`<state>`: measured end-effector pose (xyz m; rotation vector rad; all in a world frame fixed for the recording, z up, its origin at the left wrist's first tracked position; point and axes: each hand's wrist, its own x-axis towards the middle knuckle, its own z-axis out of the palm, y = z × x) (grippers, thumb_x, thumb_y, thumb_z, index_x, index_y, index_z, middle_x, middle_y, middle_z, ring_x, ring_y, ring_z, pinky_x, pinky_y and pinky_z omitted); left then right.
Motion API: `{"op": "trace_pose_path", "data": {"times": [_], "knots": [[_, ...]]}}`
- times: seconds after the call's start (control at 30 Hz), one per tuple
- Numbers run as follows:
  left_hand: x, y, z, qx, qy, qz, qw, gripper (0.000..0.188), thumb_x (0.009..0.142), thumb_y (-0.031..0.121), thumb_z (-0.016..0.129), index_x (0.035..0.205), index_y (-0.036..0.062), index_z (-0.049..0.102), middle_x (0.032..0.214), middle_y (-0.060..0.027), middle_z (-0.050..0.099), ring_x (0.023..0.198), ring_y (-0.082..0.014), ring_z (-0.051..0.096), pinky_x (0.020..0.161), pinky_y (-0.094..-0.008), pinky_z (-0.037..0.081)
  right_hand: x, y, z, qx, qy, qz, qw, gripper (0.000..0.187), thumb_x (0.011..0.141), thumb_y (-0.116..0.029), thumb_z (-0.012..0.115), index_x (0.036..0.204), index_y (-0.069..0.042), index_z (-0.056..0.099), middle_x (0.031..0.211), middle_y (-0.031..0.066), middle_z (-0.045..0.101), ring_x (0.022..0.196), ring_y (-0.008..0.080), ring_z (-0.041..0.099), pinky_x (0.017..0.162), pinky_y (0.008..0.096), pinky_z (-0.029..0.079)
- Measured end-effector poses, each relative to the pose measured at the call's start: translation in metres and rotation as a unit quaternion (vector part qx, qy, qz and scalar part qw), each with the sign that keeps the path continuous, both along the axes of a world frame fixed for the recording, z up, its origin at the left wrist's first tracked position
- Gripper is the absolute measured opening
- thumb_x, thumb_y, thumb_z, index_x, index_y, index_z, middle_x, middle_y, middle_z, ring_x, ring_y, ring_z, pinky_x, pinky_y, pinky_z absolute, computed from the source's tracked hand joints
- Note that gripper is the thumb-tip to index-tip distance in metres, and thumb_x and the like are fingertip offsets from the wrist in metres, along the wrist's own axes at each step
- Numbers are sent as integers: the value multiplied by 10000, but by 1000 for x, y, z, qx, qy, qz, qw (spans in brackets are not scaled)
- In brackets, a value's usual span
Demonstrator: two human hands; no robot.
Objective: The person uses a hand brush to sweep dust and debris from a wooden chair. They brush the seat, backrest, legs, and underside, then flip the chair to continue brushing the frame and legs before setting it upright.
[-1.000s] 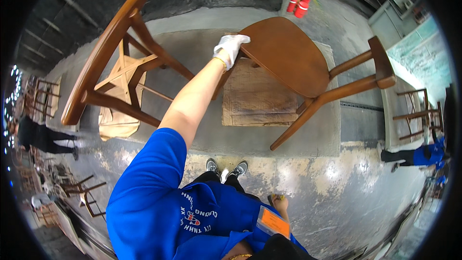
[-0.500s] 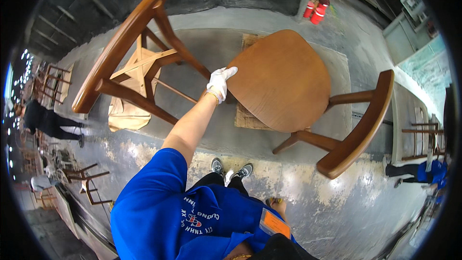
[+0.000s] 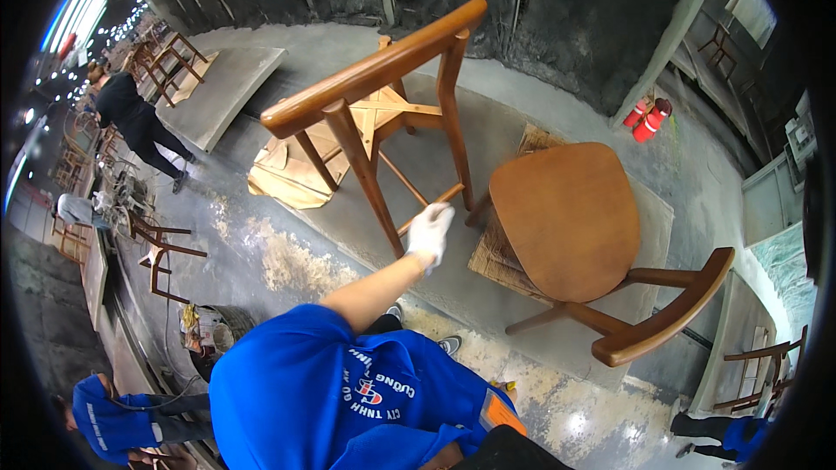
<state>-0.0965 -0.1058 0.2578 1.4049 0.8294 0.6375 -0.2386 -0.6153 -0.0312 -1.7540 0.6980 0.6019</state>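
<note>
My left hand (image 3: 431, 231), in a white glove and slightly blurred, is closed at the lower rung (image 3: 449, 195) of a brown wooden chair frame (image 3: 374, 70). This chair has a curved backrest and a pale cross brace instead of a seat. To its right stands a second chair with a smooth brown seat (image 3: 570, 218) and a curved backrest (image 3: 666, 309), its back toward the lower right. My right hand (image 3: 504, 386) shows only as a small patch beside my blue shirt, by something yellow; its fingers are hidden.
Cardboard (image 3: 501, 252) lies under the seated chair, brown paper (image 3: 292, 170) under the frame, both on a low grey platform (image 3: 610, 339). Red fire extinguishers (image 3: 647, 122) stand by a post. A bucket (image 3: 218, 331) sits lower left. Co-workers (image 3: 135, 113) are at the sides.
My view has turned left, so both chairs appear farther right. My left hand has moved from the edge of the second chair's seat to the frame's lower rung.
</note>
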Motion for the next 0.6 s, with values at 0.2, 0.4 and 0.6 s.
{"op": "trace_pose_path", "data": {"times": [0.2, 0.4, 0.6], "knots": [[-113, 64, 69, 301, 95, 232, 920, 550, 846, 326, 867, 1218, -23, 663, 1137, -199, 725, 1097, -299, 693, 1001, -383, 523, 65, 109, 93, -61, -193, 148, 968, 123, 741, 56, 749, 775, -46, 689, 982, 141, 779, 899, 197, 709, 788, 363, 571], [-85, 125, 159, 462, -20, 132, 877, 700, 758, 436, 916, 1214, -18, 641, 1080, -185, 733, 975, -359, 708, 872, -432, 547, 124, 270, 279, 222, -314, 174, 906, 254, 779, 177, 670, 712, -57, 595, 1370, 224, 667, 1235, 272, 659, 1042, 396, 515], [-39, 170, 159, 221, -40, -40, 974, 394, 892, 299, 821, 1154, 20, 728, 1049, -124, 772, 963, -235, 749, 872, -373, 573, 156, 419, 490, 293, -572, 119, 756, 214, 868, 47, 754, 761, -47, 595, 1427, 293, 603, 1387, 353, 553, 1153, 446, 416]]}}
